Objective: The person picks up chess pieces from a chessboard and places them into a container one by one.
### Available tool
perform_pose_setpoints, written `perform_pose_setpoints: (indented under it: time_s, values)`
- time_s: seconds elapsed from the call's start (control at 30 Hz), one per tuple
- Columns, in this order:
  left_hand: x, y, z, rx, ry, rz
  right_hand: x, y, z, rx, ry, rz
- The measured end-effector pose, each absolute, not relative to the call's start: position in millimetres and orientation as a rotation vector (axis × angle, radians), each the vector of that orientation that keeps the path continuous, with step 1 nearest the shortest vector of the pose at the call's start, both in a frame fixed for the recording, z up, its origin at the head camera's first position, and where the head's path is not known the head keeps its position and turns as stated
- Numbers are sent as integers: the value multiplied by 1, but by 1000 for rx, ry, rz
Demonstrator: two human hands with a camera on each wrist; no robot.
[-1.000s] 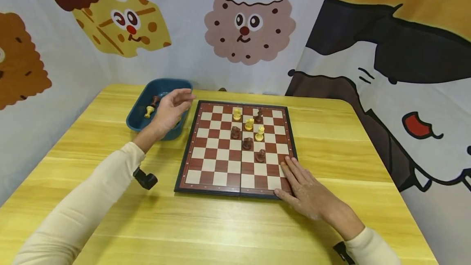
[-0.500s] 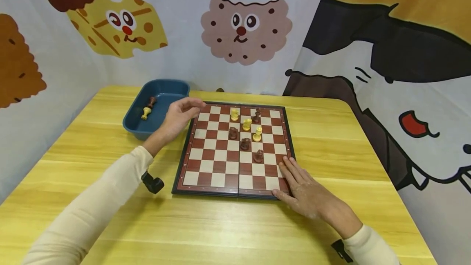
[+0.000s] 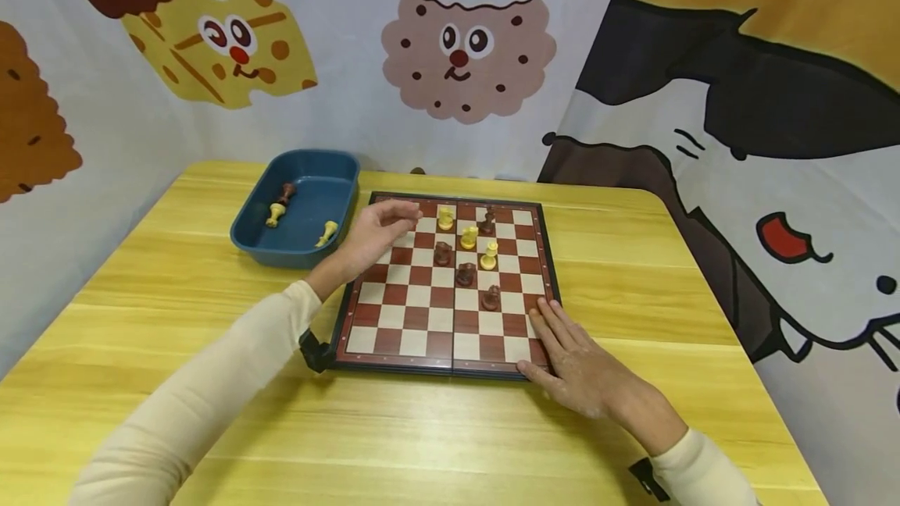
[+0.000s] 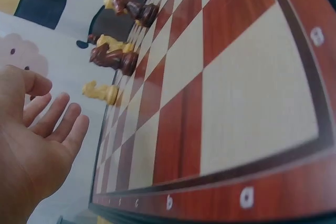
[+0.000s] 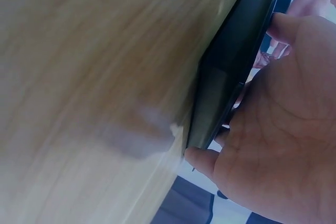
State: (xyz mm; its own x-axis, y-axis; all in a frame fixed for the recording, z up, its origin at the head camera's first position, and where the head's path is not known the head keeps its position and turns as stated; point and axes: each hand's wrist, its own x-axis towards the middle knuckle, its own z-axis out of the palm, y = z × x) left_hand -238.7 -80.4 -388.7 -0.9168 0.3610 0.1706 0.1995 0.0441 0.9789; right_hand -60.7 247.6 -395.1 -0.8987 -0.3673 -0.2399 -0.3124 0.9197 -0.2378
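My left hand (image 3: 374, 236) hovers above the left far part of the chessboard (image 3: 404, 318), its fingers loosely bent. In the left wrist view nothing shows between the fingers of this left hand (image 4: 39, 140). Closest to it stand a pale yellow knight (image 3: 445, 218) and a dark brown chess piece (image 3: 442, 253). Another yellow knight (image 3: 469, 237), a taller yellow piece (image 3: 489, 256) and several brown pieces, one of them a brown knight (image 3: 466, 274), stand upright nearby. My right hand (image 3: 583, 365) rests with extended fingers on the board's near right corner; its palm overhangs the edge in the right wrist view.
A blue plastic bin (image 3: 295, 257) stands left of the board on the wooden table (image 3: 422, 443). Inside lie a brown piece (image 3: 286, 193) and two yellow pieces, one near the right wall (image 3: 326, 233). A printed cartoon cloth (image 3: 337, 123) hangs behind the table.
My left hand has moved right, from over the blue bin to over the board, uncovering a yellow piece in the bin. My right hand keeps its place on the corner.
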Motion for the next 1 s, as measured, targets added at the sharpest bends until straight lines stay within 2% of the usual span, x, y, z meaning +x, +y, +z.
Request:
perform_pose_setpoints:
  time_s: [0.57, 1.0]
  values:
    - [-230, -52, -404, 612, 2252, 1684, -62, 252, -406, -510, 2826, -242]
    - [-228, -41, -408, 529, 2281, 1644, -61, 251, -407, -532, 2862, -253]
